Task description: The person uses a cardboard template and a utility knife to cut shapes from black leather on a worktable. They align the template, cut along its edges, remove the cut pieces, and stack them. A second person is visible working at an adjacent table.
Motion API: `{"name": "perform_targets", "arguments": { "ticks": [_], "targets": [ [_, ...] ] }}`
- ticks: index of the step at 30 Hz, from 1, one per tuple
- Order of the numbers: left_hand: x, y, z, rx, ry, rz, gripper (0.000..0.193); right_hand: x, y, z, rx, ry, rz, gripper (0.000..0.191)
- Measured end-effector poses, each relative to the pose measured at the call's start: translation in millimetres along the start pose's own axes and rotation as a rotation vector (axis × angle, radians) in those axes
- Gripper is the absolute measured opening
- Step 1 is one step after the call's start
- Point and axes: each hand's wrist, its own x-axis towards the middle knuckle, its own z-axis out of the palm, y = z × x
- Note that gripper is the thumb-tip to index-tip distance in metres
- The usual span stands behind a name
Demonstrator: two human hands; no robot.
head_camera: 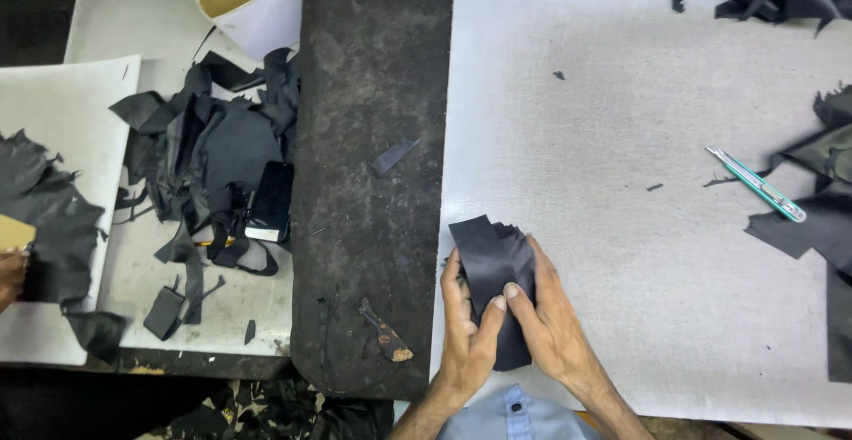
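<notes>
Both hands, left hand (465, 320) and right hand (543, 316), are being clamped on a black leather scrap (491, 258), keeping it flat against the white cutting mat (621, 94) on the tabletop (373, 94).

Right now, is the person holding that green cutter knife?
No, the green cutter knife lies alone on the white mat, while the left hand and right hand hold a black leather piece.

Head camera, looking steeply down, close over workbench (373, 227).
</notes>
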Motion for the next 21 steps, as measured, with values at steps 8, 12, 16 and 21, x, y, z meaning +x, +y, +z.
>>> {"name": "perform_targets", "arguments": {
  "ticks": [8,12,16,21],
  "targets": [
    [-4.8,2.1,3.7,0.129,0.005,0.086,0.072,-22.7,33.5,1.8,0.652,-0.108,0.335,0.06],
    [-5.2,-3.2,5.0,0.544,-0.025,0.149,0.068,-27.5,35.8,8.5,0.358,-0.046,0.238,0.056],
    [-3.7,-2.1,-0.3,0.244,-0.084,0.217,0.074,-26.7,34.4,9.3,0.301,0.019,0.263,0.05],
    [10.1,8.9,-7.3,-0.04,0.016,0.092,0.091,-29.1,41.0,4.7,0.459,-0.124,0.296,0.055]
  ]
}}
